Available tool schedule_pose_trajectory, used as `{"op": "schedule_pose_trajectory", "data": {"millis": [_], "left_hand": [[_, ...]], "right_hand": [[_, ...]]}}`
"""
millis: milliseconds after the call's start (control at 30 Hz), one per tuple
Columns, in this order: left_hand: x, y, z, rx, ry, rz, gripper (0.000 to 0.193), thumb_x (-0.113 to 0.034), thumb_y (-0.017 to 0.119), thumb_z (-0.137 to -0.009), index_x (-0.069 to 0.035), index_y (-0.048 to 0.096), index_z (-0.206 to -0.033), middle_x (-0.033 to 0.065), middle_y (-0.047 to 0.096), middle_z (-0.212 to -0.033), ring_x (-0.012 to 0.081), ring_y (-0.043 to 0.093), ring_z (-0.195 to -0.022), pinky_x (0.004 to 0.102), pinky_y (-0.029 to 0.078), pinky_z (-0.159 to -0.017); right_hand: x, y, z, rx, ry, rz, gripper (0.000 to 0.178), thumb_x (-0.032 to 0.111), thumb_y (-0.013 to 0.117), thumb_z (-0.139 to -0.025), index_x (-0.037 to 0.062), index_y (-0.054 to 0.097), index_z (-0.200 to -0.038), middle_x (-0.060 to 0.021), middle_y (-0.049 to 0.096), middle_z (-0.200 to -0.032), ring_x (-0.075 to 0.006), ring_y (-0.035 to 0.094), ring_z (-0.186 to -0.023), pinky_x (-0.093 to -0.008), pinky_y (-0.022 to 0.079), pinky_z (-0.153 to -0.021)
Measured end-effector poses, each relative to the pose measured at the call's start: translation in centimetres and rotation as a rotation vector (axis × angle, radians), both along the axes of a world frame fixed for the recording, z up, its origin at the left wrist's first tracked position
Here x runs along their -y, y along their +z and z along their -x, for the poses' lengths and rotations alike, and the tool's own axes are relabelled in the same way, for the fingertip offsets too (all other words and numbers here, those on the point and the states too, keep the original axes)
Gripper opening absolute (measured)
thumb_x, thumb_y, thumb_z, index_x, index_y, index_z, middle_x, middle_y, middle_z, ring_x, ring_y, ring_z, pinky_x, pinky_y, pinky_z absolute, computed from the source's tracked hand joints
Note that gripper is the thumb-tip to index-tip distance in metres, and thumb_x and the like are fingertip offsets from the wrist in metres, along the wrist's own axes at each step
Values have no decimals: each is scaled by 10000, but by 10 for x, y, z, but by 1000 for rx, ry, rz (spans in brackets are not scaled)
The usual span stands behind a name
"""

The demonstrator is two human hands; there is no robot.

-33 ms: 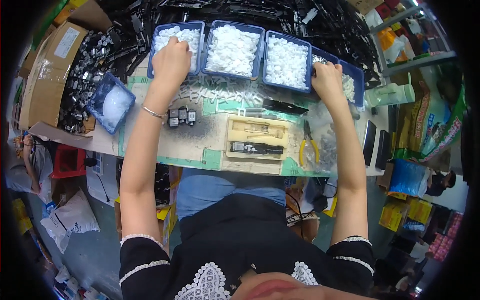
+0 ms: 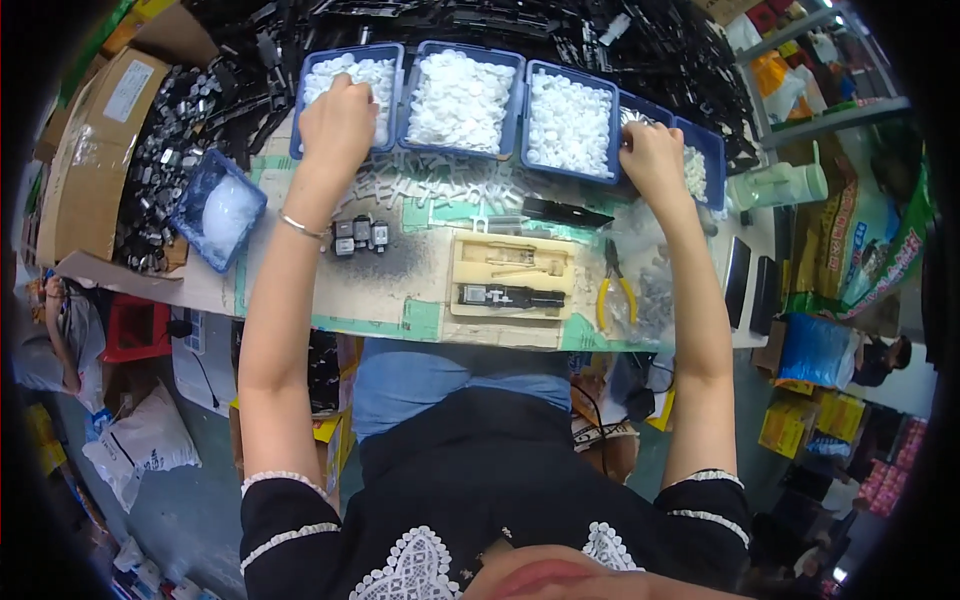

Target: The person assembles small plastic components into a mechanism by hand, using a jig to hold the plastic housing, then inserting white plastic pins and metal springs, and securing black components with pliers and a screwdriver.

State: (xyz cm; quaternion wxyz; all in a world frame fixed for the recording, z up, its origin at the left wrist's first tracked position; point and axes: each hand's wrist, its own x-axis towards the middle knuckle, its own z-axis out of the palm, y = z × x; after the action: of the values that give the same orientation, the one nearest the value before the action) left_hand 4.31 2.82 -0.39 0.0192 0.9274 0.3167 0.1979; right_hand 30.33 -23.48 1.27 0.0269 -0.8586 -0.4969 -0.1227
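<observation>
My left hand [image 2: 340, 125] reaches into the leftmost blue tray [image 2: 297, 132], its curled fingers among small white plastic pieces [image 2: 383, 83]. What its fingertips grip is hidden. At the right, my right hand [image 2: 655, 158] dips with bent, pinched fingers into a smaller blue tray [image 2: 642, 102] of shiny metal parts [image 2: 630, 115]; anything held there is too small to name. Between my forearms a cream fixture block [image 2: 512, 310] lies on the table, with a black part with a metal piece [image 2: 510, 296] in its nearer slot.
Two more trays of white pieces [image 2: 462, 103] [image 2: 570, 122] stand between my hands. Yellow-handled pliers [image 2: 615, 290] lie right of the fixture. Several metal blocks [image 2: 358, 236] sit by my left forearm. A carton [image 2: 98, 150], a green cup [image 2: 778, 187] and piled black parts [image 2: 480, 25] surround the workplace.
Both hands stay at the same trays. Only a slight shift of the whole view to the left shows.
</observation>
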Motion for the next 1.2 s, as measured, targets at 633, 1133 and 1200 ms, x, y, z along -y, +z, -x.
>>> {"op": "schedule_pose_trajectory", "data": {"millis": [633,1133,1200], "left_hand": [[-20,0,1,49,-244,-233,84,-93,554,-826,-20,529,-792,133,592,-776,321,575,-724,429,479,-631],[-17,5,8,-41,-188,-192,119,-189,688,-729,-77,660,-758,63,604,-836,255,570,-832,382,448,-699],[-19,3,8,-13,-169,-161,119,-183,688,-727,-71,652,-747,62,602,-834,256,566,-838,385,444,-696]], "right_hand": [[23,0,1,-1003,-110,-908,116,31,623,-804,-56,629,-880,-100,648,-808,-153,667,-737,-237,555,-651],[14,0,139,-1170,115,-802,37,-29,581,-780,-17,601,-809,-51,656,-792,-84,630,-731,-210,506,-675],[15,-2,141,-1192,120,-784,30,-29,587,-789,-19,598,-816,-52,651,-802,-86,631,-738,-216,511,-686]]}}
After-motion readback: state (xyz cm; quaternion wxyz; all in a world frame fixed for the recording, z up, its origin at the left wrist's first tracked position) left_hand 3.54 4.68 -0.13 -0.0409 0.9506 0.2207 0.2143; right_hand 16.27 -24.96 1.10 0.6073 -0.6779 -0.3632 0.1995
